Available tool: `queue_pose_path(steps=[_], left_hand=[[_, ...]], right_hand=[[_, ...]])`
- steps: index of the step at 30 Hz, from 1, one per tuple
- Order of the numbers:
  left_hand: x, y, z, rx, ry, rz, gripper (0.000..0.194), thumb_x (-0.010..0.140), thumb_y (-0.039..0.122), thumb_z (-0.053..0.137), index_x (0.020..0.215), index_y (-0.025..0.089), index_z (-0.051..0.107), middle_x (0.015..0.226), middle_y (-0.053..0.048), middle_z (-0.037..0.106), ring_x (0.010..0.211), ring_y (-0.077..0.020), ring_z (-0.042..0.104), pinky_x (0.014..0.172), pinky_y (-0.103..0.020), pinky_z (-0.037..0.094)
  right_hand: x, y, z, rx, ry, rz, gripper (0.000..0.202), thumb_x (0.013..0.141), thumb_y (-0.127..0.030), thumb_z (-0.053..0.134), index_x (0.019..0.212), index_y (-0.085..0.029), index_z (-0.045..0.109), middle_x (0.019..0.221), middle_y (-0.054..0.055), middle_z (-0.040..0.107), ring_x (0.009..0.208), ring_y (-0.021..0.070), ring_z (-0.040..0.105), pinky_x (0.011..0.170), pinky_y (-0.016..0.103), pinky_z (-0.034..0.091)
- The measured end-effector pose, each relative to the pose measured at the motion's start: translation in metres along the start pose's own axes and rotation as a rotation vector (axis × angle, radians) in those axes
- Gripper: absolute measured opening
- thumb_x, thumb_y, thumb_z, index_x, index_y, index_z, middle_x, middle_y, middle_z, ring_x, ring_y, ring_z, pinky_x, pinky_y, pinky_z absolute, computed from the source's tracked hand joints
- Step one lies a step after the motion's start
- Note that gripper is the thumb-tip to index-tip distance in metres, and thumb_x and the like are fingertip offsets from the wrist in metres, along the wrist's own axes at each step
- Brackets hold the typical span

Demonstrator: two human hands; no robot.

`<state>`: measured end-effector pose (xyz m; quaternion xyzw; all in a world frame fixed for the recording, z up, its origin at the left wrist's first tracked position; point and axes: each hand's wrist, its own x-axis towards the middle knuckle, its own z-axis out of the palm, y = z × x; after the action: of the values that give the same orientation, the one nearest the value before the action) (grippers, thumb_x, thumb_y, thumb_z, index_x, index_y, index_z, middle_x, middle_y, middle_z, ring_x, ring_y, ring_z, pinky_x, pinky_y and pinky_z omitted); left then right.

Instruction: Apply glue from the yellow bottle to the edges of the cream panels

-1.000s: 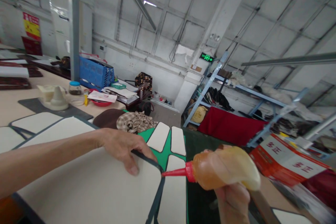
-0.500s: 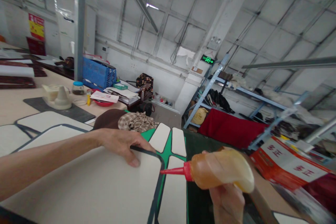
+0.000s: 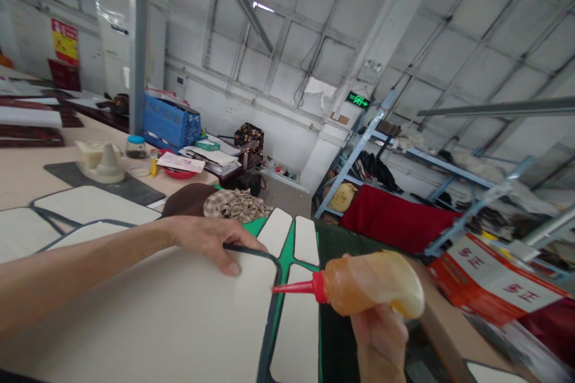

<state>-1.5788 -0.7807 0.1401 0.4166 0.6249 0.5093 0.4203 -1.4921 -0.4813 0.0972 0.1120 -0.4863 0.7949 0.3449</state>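
Observation:
My left hand grips the far edge of a large cream panel with a dark border, thumb on its face and fingers over the rim. My right hand is wrapped round a squeeze bottle of amber liquid, held on its side. The bottle's red nozzle points left, its tip at the panel's dark right edge near the rounded corner. Whether the tip touches cannot be made out. Beneath and to the right lie smaller cream pieces with dark outlines on a green surface.
More cream panels lie at left beside a dark mat bearing a cone-topped holder. Behind are a blue-lidded jar, a blue crate and a checked cloth. An orange-and-white box stands at right, before a blue rack.
The bottle has shifted slightly left, its nozzle tip a little higher along the panel's right edge. My left hand keeps its grip, and the panel has tilted slightly.

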Motion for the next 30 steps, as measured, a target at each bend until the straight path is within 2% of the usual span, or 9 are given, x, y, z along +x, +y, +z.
queue_pose_path(steps=[3, 6, 8, 12, 17, 21, 24, 28, 30], left_hand=[[0.0, 0.0, 0.0, -0.018, 0.066, -0.008, 0.052, 0.082, 0.037, 0.076, 0.127, 0.011, 0.07, 0.108, -0.007, 0.076, 0.093, -0.0248, 0.072, 0.08, -0.026, 0.056], [-0.001, 0.003, 0.002, -0.023, 0.109, -0.023, 0.049, 0.081, 0.038, 0.075, 0.123, 0.012, 0.073, 0.106, -0.007, 0.077, 0.092, -0.0266, 0.072, 0.08, -0.028, 0.056], [-0.001, 0.004, 0.002, -0.025, 0.111, -0.029, 0.048, 0.081, 0.037, 0.075, 0.122, 0.013, 0.073, 0.106, -0.007, 0.077, 0.091, -0.0265, 0.072, 0.08, -0.029, 0.057], [0.0, 0.003, 0.001, -0.041, 0.149, -0.025, 0.049, 0.08, 0.036, 0.074, 0.123, 0.012, 0.073, 0.106, -0.007, 0.077, 0.094, -0.0263, 0.072, 0.081, -0.029, 0.056], [0.0, 0.004, -0.001, -0.052, 0.186, -0.024, 0.05, 0.078, 0.033, 0.075, 0.121, 0.009, 0.074, 0.105, -0.008, 0.077, 0.093, -0.0272, 0.071, 0.079, -0.029, 0.057], [-0.001, 0.004, -0.004, -0.071, 0.217, -0.026, 0.049, 0.078, 0.029, 0.074, 0.121, 0.007, 0.073, 0.105, -0.008, 0.077, 0.091, -0.0271, 0.071, 0.079, -0.03, 0.057], [-0.001, 0.004, -0.006, -0.101, 0.247, -0.037, 0.049, 0.076, 0.028, 0.076, 0.12, 0.007, 0.074, 0.102, -0.009, 0.078, 0.092, -0.0284, 0.072, 0.077, -0.03, 0.058], [-0.003, 0.003, -0.008, -0.147, 0.254, -0.058, 0.048, 0.075, 0.026, 0.075, 0.121, 0.009, 0.073, 0.101, -0.008, 0.078, 0.094, -0.0286, 0.072, 0.077, -0.031, 0.058], [-0.003, 0.001, -0.009, -0.173, 0.27, -0.056, 0.046, 0.075, 0.025, 0.075, 0.118, 0.008, 0.073, 0.099, -0.008, 0.079, 0.092, -0.0285, 0.073, 0.076, -0.031, 0.058]], right_hand=[[-0.001, -0.002, 0.003, -0.014, 0.049, 0.01, 0.044, 0.045, -0.047, 0.096, 0.081, -0.029, 0.077, 0.067, 0.002, 0.075, 0.055, 0.0241, 0.072, 0.054, 0.033, 0.063], [-0.003, -0.002, 0.001, -0.039, 0.088, 0.054, 0.044, 0.042, -0.05, 0.096, 0.075, -0.028, 0.077, 0.067, 0.004, 0.075, 0.056, 0.0275, 0.072, 0.047, 0.034, 0.061], [-0.004, -0.003, 0.0, -0.063, 0.094, 0.09, 0.048, 0.039, -0.053, 0.095, 0.076, -0.028, 0.078, 0.073, 0.006, 0.076, 0.063, 0.0314, 0.074, 0.052, 0.039, 0.063], [-0.006, -0.004, 0.001, -0.101, 0.082, 0.134, 0.059, 0.036, -0.058, 0.094, 0.085, -0.029, 0.079, 0.086, 0.01, 0.078, 0.082, 0.0369, 0.075, 0.071, 0.052, 0.064], [-0.007, -0.005, -0.002, -0.101, 0.04, 0.206, 0.065, 0.035, -0.058, 0.094, 0.09, -0.026, 0.078, 0.082, 0.012, 0.077, 0.084, 0.0383, 0.074, 0.068, 0.052, 0.064], [-0.008, -0.003, -0.008, -0.098, -0.018, 0.224, 0.067, 0.04, -0.057, 0.094, 0.098, -0.026, 0.077, 0.084, 0.011, 0.077, 0.084, 0.0373, 0.074, 0.075, 0.055, 0.063], [-0.009, -0.001, -0.012, -0.067, -0.023, 0.19, 0.066, 0.044, -0.052, 0.095, 0.102, -0.029, 0.075, 0.087, 0.008, 0.078, 0.076, 0.0327, 0.075, 0.08, 0.055, 0.062], [-0.008, 0.004, -0.017, 0.065, 0.115, 0.167, 0.063, 0.034, -0.039, 0.1, 0.091, -0.028, 0.075, 0.079, 0.0, 0.078, 0.064, 0.025, 0.073, 0.077, 0.045, 0.064], [-0.007, 0.005, -0.018, 0.086, 0.106, 0.204, 0.064, 0.032, -0.034, 0.101, 0.089, -0.029, 0.075, 0.077, -0.002, 0.077, 0.065, 0.0247, 0.074, 0.074, 0.043, 0.065]])
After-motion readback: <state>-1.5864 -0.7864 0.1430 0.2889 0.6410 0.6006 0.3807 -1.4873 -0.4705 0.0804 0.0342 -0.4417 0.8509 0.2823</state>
